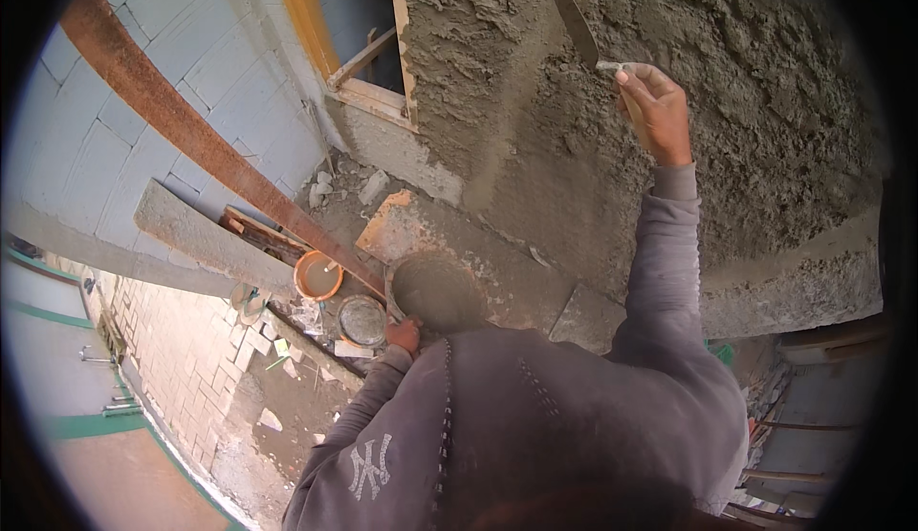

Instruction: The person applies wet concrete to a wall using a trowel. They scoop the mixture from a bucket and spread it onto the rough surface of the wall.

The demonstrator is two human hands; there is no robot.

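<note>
My right hand is closed round the handle of a trowel, raised in front of a wall coated in rough wet mortar. The long metal blade points up and to the left, close to the wall's surface. Low on the left, my left hand grips the rim of a round mortar bucket. Grey mortar fills the inside of this bucket. Part of the bucket is hidden behind my sleeve and chest.
A rusty metal beam slants down beside the buckets. Left of my hand stand an orange bucket of murky liquid and a grey pail. A plank leans on the block wall. Above is a wooden window frame; rubble lies below it.
</note>
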